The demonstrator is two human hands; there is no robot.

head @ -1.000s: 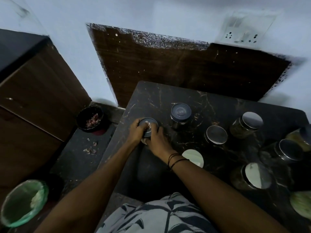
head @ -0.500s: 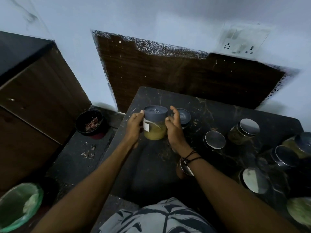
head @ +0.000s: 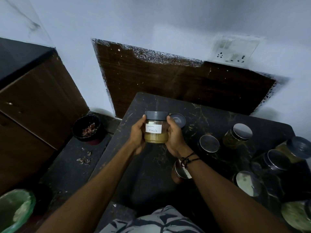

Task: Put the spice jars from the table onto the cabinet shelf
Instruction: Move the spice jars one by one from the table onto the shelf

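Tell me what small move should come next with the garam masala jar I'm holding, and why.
Probably carry the garam masala jar left toward the wooden cabinet. The left hand and right hand already hold it upright, clear of the table, lid on. No shelf is in view, so where it goes can't be told.

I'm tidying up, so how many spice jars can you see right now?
9, perhaps more hidden: garam masala jar held in both hands; on the table, one behind it, one under the right wrist, six at right.
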